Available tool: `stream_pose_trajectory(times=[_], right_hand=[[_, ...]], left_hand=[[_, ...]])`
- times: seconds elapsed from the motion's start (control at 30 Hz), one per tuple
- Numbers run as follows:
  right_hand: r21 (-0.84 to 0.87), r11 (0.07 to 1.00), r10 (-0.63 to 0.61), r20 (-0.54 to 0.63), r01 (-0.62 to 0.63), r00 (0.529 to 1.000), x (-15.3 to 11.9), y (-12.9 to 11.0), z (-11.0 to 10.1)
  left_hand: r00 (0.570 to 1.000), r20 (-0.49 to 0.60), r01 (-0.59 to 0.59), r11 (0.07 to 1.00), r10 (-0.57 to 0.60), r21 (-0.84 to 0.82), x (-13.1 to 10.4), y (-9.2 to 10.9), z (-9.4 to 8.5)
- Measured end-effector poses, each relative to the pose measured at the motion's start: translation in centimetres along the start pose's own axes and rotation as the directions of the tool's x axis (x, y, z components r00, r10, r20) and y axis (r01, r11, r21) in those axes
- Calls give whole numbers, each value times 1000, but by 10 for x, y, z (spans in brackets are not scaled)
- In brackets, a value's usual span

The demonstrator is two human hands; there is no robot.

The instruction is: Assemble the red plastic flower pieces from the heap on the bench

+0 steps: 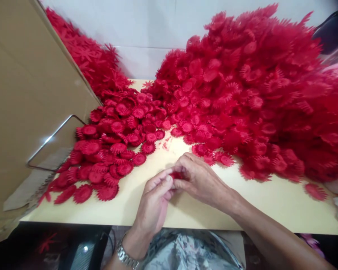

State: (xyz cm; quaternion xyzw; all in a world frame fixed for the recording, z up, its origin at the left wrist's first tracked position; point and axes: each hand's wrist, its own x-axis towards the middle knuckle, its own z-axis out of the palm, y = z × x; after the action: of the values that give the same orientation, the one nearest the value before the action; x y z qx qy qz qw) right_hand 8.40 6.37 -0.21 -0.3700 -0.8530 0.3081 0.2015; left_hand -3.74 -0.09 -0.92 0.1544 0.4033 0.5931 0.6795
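My left hand (157, 195), with a metal-band watch (125, 255) on its wrist, is closed with thumb and fingers pinched together. Against it my right hand (194, 176) curls its fingers, and the fingertips of both meet over the pale tabletop. A bit of a red fringed flower piece (179, 175) shows between them; the fingers cover most of it. To the left lies a spread of red toothed discs (124, 167), several of them stacked on one another. Just beyond my right hand are more red fringed discs (224, 158), at the foot of a large heap.
The large red heap (242, 86) fills the right and back. Star-shaped red pieces (84, 52) are piled at the back left, behind a cardboard panel (36, 82). A bent metal wire (49, 139) sticks out by the panel. The table's front edge (73, 222) is near me.
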Motion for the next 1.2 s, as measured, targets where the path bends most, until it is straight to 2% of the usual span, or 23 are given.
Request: stream_pose_trajectory(times=[0.1, 0.2, 0.27, 0.37, 0.47, 0.53, 0.6, 0.7, 0.77, 0.83, 0.9, 0.97, 1.03, 1.1, 1.13, 1.2], right_hand=[[77, 997, 13, -4, -12, 1000, 0, 1, -4], [181, 983, 22, -21, -18, 1000, -2, -2, -6], [149, 989, 0, -54, 8, 999, -4, -4, -5], [-151, 985, -102, -116, 84, 988, -7, -5, 2], [-508, 854, -215, -147, 113, 965, -10, -6, 10], [-616, 781, -254, -162, 104, 954, -11, -8, 12], [-636, 766, -267, -183, 93, 946, -8, -8, 9], [-675, 738, -285, -273, 28, 919, 6, -2, -8], [-721, 686, -269, -380, -101, 885, 21, 9, -28], [-742, 628, -214, -454, -234, 865, 37, 22, -49], [-748, 597, -157, -463, -290, 872, 48, 31, -65], [-726, 635, -125, -434, -264, 892, 48, 31, -71], [-623, 770, -120, -350, -135, 929, 39, 21, -65], [-400, 916, -115, -205, 24, 972, 24, 7, -49], [-274, 960, -93, -129, 55, 987, 17, 1, -40], [-106, 994, -35, -27, 32, 999, 6, -6, -23]], left_hand=[[998, 61, 4, 1000, -6, 18, -3, -2, -2], [997, 75, -35, 997, 29, 69, -3, -5, -3], [996, 64, -64, 991, 57, 118, -3, -7, -4], [996, 10, -87, 984, 87, 156, -2, -10, -2], [994, -52, -89, 985, 98, 150, -1, -12, 1], [993, -62, -94, 986, 104, 138, 0, -11, 4], [992, -57, -107, 986, 115, 127, 0, -9, 6], [991, -106, -65, 990, 79, 122, -1, -4, 7], [988, -152, -11, 994, 28, 111, -2, -1, 6], [990, -144, 4, 997, 7, 81, -3, 2, 4], [995, -97, -2, 1000, 5, 31, -3, 4, 1], [998, -58, 6, 999, -9, -37, -1, 7, 0], [999, -34, 29, 992, -34, -119, 1, 9, 0], [999, -32, 30, 982, -37, -188, 3, 9, 2], [999, -37, 23, 980, -31, -199, 3, 8, 3], [999, -45, 10, 986, -18, -165, 3, 6, 6]])
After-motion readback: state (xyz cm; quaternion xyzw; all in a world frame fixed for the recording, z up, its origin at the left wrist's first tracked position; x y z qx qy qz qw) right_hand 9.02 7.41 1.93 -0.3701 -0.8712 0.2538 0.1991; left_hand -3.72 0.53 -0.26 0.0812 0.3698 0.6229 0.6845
